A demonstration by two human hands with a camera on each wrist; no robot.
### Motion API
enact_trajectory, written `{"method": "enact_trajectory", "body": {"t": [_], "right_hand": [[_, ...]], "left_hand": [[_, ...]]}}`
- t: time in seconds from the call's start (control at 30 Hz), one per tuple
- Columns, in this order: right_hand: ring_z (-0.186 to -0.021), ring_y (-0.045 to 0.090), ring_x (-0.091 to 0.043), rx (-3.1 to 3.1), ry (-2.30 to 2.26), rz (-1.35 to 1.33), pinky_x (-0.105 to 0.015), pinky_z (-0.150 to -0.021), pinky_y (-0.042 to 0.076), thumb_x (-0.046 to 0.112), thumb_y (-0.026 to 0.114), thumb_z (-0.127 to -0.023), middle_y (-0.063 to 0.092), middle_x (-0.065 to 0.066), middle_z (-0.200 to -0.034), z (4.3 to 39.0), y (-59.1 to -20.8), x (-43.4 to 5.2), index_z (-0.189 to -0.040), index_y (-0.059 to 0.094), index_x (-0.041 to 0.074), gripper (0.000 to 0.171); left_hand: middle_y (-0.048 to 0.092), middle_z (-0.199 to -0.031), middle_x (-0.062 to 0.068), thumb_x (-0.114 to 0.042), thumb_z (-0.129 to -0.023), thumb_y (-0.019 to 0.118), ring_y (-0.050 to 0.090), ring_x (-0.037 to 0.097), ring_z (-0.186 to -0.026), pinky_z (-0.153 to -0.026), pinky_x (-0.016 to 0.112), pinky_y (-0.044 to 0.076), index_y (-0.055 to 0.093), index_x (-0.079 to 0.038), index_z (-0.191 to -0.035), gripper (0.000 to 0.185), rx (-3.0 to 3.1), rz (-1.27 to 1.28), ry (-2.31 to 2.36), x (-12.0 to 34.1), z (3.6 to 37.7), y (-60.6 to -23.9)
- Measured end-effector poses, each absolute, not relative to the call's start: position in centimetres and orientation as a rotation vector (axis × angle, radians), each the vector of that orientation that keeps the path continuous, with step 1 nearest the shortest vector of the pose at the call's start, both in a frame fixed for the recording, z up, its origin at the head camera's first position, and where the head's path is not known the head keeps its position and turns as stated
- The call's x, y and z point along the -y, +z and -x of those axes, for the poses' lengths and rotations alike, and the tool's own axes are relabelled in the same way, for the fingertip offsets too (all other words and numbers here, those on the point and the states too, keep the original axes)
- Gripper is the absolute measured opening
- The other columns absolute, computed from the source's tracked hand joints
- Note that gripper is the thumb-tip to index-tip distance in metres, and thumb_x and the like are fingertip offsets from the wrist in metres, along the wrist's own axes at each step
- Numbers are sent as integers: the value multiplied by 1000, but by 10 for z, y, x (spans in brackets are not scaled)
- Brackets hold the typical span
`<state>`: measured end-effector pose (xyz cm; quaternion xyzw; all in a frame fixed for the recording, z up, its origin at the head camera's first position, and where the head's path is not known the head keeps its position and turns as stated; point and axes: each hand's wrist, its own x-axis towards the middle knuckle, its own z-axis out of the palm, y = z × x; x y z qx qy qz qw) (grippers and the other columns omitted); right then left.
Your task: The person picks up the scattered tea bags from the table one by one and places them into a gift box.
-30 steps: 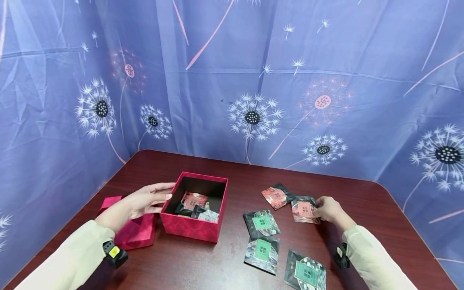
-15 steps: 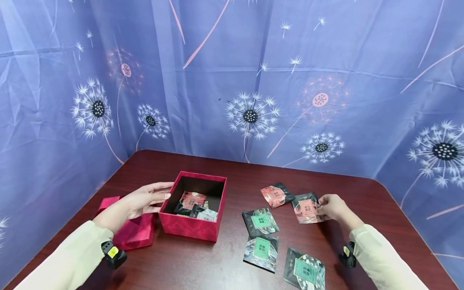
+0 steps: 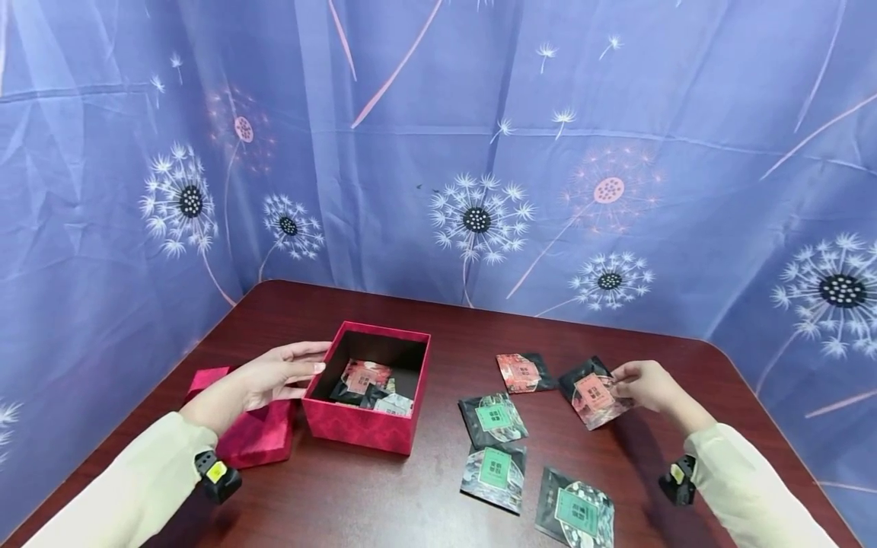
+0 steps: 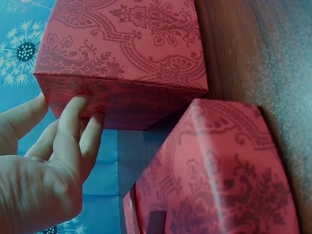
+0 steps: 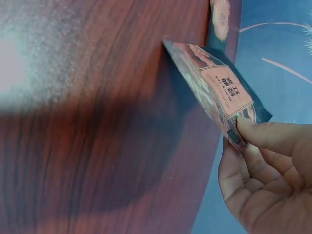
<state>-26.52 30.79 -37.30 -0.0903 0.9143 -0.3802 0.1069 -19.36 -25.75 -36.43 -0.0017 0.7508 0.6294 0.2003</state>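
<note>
My right hand (image 3: 651,390) pinches one edge of a black tea sachet (image 3: 593,391) with a salmon label, between thumb and fingers. In the right wrist view the sachet (image 5: 217,87) is tilted, with one corner low by the tabletop. My left hand (image 3: 274,374) touches the left wall of a red patterned box (image 3: 359,428) with extended fingers. That box is uncovered, and a red-labelled sachet (image 3: 363,378) and a pale one (image 3: 392,404) show inside it. The left wrist view has my fingers (image 4: 70,129) against the box's side.
The red lid (image 3: 256,441) lies left of the box, beneath my left forearm. Another salmon-labelled sachet (image 3: 524,373) lies beside the held one. Three green-labelled sachets, the topmost sachet (image 3: 493,418) among them, lie nearer on the dark wooden table (image 3: 329,502). A blue dandelion-print cloth (image 3: 411,152) hangs behind.
My right hand has moved slightly right and turned the pinched sachet, drawing it away from the neighbouring salmon-labelled sachet, which has shifted a little. My left hand stays at the box.
</note>
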Motion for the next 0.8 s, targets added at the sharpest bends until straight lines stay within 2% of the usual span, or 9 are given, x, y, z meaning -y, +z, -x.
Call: {"method": "enact_trajectory", "body": {"t": [0.23,0.37,0.53,0.8], "right_hand": [[-65,59,-6,-2753,-1044,344,-27,-57,53,-7,59,-82,68,-18,-82,264,-364,-312,-97,56,-21,21],[-64,57,-4,-2777,-1005,373,-25,-57,51,-7,59,-83,67,-18,-83,264,-358,-311,-97,56,-20,20],[-64,56,-8,-2767,-967,399,-26,-57,51,-7,56,-83,66,-15,-82,267,-346,-303,-99,55,-20,21],[-75,59,-12,-2760,-901,523,-30,-64,52,-3,55,-85,67,-19,-89,270,-316,-272,-101,58,-15,20]], "left_hand": [[39,-146,23,-27,-94,58,50,24,-123,-90,33,51,24,-6,-150,69,-2089,9,1771,257,194,-363],[39,-146,24,-27,-94,59,51,24,-123,-89,33,52,24,-5,-150,70,-2084,-4,1770,257,194,-364],[39,-145,24,-27,-93,60,51,26,-122,-89,33,52,25,-5,-150,70,-2089,8,1766,256,195,-364],[36,-147,25,-27,-93,59,45,33,-128,-92,37,50,25,-5,-150,70,-2102,17,1753,258,195,-364]]}}
